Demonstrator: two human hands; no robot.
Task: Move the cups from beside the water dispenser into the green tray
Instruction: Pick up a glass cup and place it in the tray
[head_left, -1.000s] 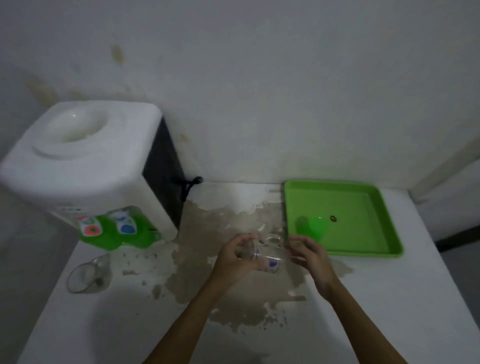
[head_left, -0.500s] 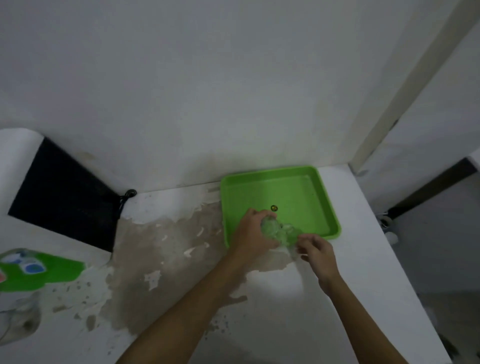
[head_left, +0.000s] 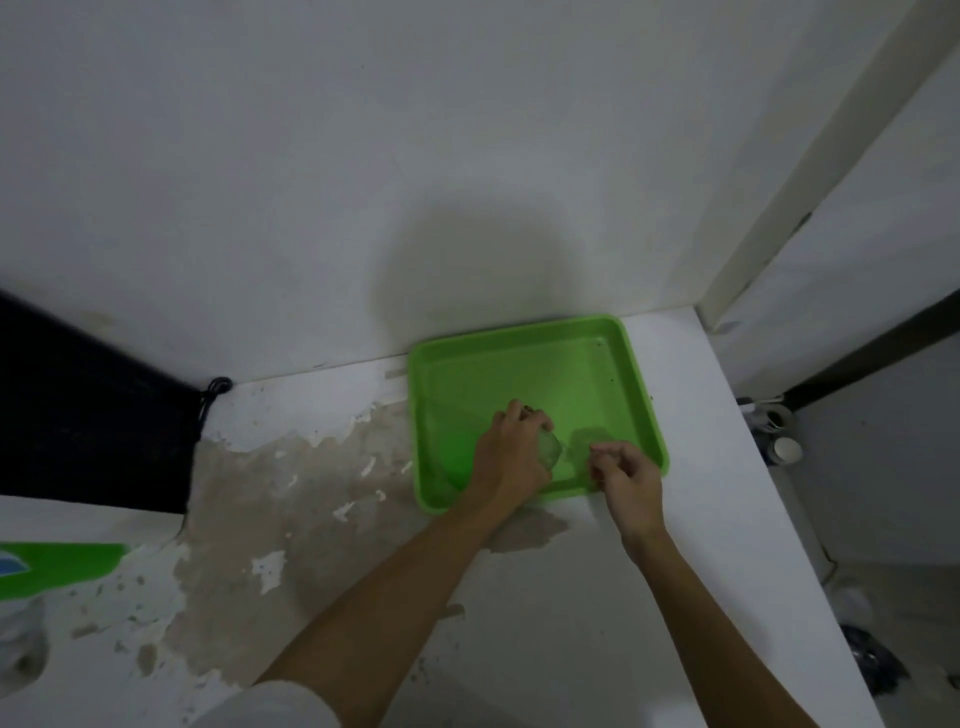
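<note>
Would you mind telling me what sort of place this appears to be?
Probably a plain utility or pantry corner: a white counter with peeling paint against a bare wall, a water dispenser at the left edge, and a green tray for cups.

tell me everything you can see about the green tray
The green tray is bright lime green, looks like plastic, roughly square with rounded corners and a low raised rim around a flat floor. It lies flat on the white counter, its back edge close to the wall. A few small dark specks dot its floor. Over its near part the left hand holds a clear cup, and the right hand reaches over the front rim. Whether the cup touches the floor cannot be told.
</note>
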